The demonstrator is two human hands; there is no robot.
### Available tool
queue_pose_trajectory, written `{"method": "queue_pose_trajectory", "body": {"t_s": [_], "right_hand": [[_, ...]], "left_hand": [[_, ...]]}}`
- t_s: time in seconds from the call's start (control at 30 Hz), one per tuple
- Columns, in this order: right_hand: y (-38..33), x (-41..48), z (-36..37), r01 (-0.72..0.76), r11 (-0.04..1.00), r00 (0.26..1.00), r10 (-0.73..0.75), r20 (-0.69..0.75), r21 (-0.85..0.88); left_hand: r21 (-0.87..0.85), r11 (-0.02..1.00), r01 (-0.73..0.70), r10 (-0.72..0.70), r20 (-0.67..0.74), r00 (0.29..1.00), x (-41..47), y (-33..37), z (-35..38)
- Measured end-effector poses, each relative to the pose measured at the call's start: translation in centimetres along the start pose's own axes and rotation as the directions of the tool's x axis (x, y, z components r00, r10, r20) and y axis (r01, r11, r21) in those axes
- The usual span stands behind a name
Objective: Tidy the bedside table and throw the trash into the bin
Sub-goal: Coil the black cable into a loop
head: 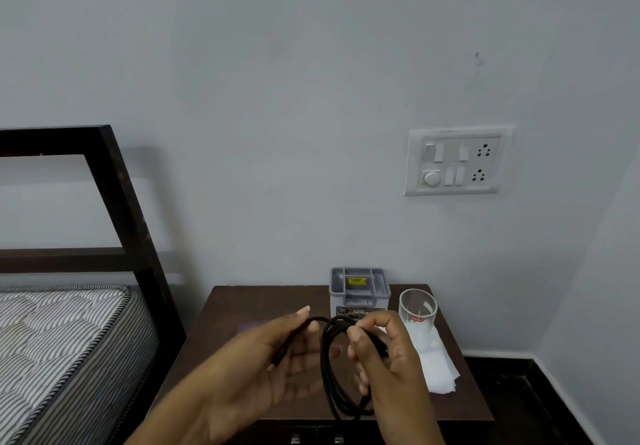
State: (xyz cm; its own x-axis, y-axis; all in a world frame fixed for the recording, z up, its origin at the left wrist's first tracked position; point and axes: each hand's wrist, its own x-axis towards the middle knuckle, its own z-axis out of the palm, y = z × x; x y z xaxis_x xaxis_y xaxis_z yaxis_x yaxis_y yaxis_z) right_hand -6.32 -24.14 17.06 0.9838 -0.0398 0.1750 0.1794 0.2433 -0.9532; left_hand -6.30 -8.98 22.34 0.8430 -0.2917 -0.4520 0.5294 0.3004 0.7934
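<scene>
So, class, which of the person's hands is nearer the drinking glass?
Right. The right hand sits just left of the glass; the left hand is farther left, across the cable.

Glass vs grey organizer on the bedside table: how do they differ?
The glass is clear and round; the grey organizer is opaque and boxy. The glass bears a red mark, the organizer a yellow sticker. Both stand upright at the back of the bedside table.

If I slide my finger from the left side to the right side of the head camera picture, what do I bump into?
Striped mattress → dark bed frame → left hand → right hand → wall switch panel. The black cable, grey organiser and glass overlap the hands, so they are left out.
</scene>
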Motion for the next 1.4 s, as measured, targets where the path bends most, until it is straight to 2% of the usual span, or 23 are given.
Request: {"method": "queue_pose_trajectory", "body": {"t_s": [0.1,0.27,0.43,0.5,0.57,0.63,0.7,0.8,0.93,1.0,1.07,1.13,1.2,1.4], "right_hand": [[0.3,-0.4,0.4,0.097,0.990,0.990,-0.106,-0.090,-0.099],[1.1,-0.8,1.3,0.179,0.956,0.959,-0.222,-0.174,-0.232],[1.2,-1.1,1.8,0.194,0.958,0.959,-0.230,-0.164,-0.211],[1.0,-1.0,1.7,0.181,0.967,0.967,-0.208,-0.146,-0.177],[0.9,-0.9,1.4,0.172,0.971,0.973,-0.194,-0.123,-0.168],[0.9,-1.0,1.4,0.168,0.971,0.977,-0.188,-0.106,-0.173],[1.0,-1.1,1.4,0.142,0.977,0.983,-0.159,-0.097,-0.162],[1.0,-1.2,1.4,0.093,0.978,0.994,-0.102,-0.042,-0.187],[0.9,-1.2,1.5,0.042,0.982,0.998,-0.048,-0.027,-0.185],[0.5,-1.3,1.7,0.021,0.983,0.999,-0.027,-0.030,-0.181],[0.1,-1.4,1.5,0.010,0.994,0.997,-0.018,-0.075,-0.109],[-0.1,-1.2,1.1,-0.009,1.000,0.990,0.009,-0.141,0.001],[-0.2,-1.1,1.0,-0.035,0.997,0.986,0.046,-0.161,0.070],[-0.2,-1.1,1.5,-0.050,0.991,0.976,0.075,-0.205,0.125]], "left_hand": [[-0.094,0.996,0.000,0.007,0.075,0.997,-0.4,-0.8,0.4],[-0.104,0.986,-0.131,0.133,0.005,0.991,-0.1,-2.5,0.8],[-0.116,0.947,-0.299,0.288,-0.103,0.952,1.1,-3.4,0.8],[-0.128,0.940,-0.315,0.309,-0.061,0.949,1.4,-3.3,0.2],[-0.042,0.961,-0.275,0.276,0.044,0.960,1.2,-2.9,-0.4],[0.128,0.962,-0.243,0.225,0.142,0.964,1.1,-2.3,-0.9],[0.325,0.911,-0.254,0.195,0.203,0.960,1.0,-1.7,-1.4],[0.561,0.763,-0.323,0.264,0.186,0.946,1.0,-1.0,-1.7],[0.646,0.677,-0.353,0.354,0.135,0.926,1.1,-1.4,-1.4],[0.635,0.683,-0.361,0.357,0.142,0.923,1.2,-1.8,-1.4],[0.542,0.767,-0.344,0.296,0.177,0.939,1.2,-2.0,-1.5],[0.393,0.881,-0.262,0.178,0.238,0.955,1.0,-2.3,-1.8],[0.264,0.940,-0.216,0.140,0.279,0.950,0.9,-2.9,-2.3],[0.265,0.904,-0.336,0.252,0.305,0.918,0.8,-4.9,-2.2]]}}
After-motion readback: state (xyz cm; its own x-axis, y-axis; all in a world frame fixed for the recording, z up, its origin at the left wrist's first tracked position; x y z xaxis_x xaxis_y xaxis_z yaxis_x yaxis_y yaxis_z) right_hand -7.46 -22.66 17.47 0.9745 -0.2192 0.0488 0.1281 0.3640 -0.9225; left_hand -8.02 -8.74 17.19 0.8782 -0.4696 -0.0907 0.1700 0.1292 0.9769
